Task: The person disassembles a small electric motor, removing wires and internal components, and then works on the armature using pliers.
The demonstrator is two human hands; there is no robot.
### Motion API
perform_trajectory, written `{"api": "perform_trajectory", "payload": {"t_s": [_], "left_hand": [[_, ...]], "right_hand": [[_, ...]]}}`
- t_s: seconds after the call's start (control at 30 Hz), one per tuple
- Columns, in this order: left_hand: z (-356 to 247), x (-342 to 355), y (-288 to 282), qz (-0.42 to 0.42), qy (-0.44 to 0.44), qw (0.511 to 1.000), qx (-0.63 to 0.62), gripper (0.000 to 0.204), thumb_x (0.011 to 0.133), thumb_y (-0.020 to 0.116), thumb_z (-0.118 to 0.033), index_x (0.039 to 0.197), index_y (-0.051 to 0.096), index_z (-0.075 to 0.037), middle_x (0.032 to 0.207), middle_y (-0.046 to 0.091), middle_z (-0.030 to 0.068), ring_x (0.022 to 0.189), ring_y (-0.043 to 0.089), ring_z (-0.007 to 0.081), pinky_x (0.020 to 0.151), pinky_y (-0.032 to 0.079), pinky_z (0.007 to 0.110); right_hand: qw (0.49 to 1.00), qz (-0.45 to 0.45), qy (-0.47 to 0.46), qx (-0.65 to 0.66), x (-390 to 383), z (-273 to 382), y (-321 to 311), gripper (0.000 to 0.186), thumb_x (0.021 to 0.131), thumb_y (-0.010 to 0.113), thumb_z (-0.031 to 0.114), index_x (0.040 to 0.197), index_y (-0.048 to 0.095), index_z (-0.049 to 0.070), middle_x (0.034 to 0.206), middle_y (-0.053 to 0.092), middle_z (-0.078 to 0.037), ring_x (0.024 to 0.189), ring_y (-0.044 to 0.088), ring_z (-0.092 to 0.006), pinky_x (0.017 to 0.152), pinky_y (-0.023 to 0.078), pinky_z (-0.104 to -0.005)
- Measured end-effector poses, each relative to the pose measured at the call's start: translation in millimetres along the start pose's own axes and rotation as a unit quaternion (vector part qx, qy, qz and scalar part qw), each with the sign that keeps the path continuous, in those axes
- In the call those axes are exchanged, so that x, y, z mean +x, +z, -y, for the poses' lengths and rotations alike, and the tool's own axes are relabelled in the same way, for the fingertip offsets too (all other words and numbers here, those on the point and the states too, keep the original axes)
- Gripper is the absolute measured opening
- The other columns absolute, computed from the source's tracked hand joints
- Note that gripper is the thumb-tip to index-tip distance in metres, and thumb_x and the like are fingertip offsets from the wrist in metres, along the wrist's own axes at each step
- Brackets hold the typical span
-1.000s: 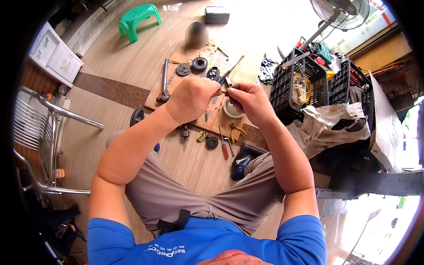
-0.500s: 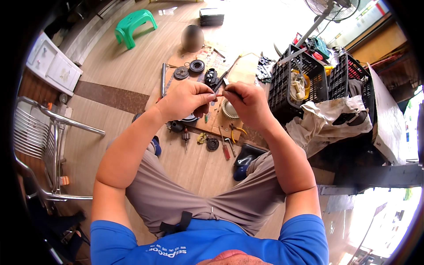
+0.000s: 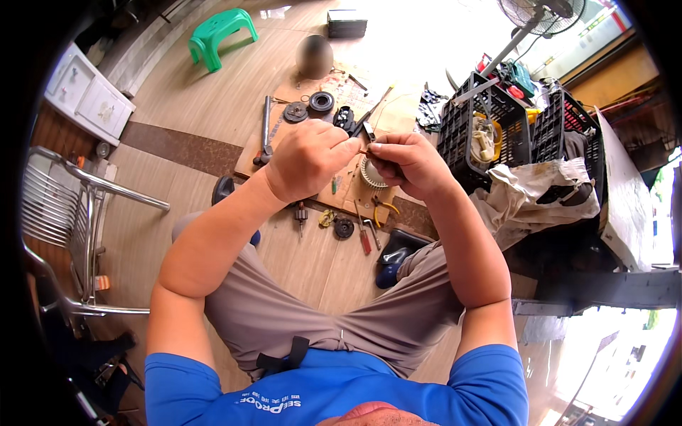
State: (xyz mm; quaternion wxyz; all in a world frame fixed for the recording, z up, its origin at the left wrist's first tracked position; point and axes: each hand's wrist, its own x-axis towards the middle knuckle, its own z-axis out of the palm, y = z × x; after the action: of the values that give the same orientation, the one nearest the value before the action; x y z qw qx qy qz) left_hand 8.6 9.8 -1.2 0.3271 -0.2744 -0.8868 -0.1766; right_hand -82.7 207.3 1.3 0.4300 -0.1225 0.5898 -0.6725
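My left hand [image 3: 310, 165] and my right hand [image 3: 408, 163] meet above my knees, fingertips pinched together on a small thin part [image 3: 363, 150] between them. What the part is stays too small to tell. Below the hands lies a sheet of cardboard [image 3: 348, 195] on the wooden floor with a white toothed wheel [image 3: 369, 174], round black motor parts [image 3: 321, 101], a hammer [image 3: 265, 135], a screwdriver with a red handle [image 3: 364, 238] and pliers [image 3: 383, 208].
Two black plastic crates [image 3: 490, 128] full of tools stand at right, with a crumpled cloth [image 3: 540, 192] beside them. A metal chair [image 3: 78, 227] is at left, a green stool [image 3: 220, 32] far back, a standing fan [image 3: 540, 14] at top right.
Both hands have stayed together and risen a little closer to me; the view shifted slightly. The fingers keep working the small part.
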Motion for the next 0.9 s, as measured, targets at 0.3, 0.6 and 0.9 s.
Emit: {"api": "perform_trajectory", "payload": {"t_s": [0.3,0.6,0.9], "left_hand": [[5,4,-6,0.138,-0.448,0.767,-0.439,0.016,0.094,0.063,-0.013,0.094,0.066,0.003,0.067,0.061,0.0053,0.062,0.060,0.0105,0.058,0.048,0.028],[3,-2,2,0.024,-0.112,0.988,-0.103,0.008,0.087,0.063,-0.003,0.094,0.065,0.002,0.074,0.064,0.0120,0.069,0.063,0.0262,0.062,0.049,0.034],[8,-3,7,-0.016,-0.063,0.996,-0.060,0.012,0.091,0.062,-0.009,0.095,0.065,0.001,0.073,0.063,0.0095,0.067,0.062,0.0238,0.062,0.050,0.033]], "right_hand": [[0.841,-0.101,-0.362,-0.390,-6,-11,5,0.010,0.087,0.069,0.009,0.093,0.069,0.001,0.073,0.064,-0.012,0.064,0.059,-0.0184,0.060,0.048,-0.0306],[0.977,-0.079,-0.077,-0.184,-3,-3,9,0.016,0.093,0.064,0.012,0.089,0.069,-0.003,0.067,0.059,0.000,0.058,0.051,-0.0061,0.051,0.038,-0.0218],[0.957,-0.073,-0.154,-0.233,-4,-6,5,0.018,0.094,0.063,0.015,0.087,0.069,-0.001,0.068,0.060,0.001,0.058,0.053,-0.0079,0.052,0.040,-0.0234]]}}
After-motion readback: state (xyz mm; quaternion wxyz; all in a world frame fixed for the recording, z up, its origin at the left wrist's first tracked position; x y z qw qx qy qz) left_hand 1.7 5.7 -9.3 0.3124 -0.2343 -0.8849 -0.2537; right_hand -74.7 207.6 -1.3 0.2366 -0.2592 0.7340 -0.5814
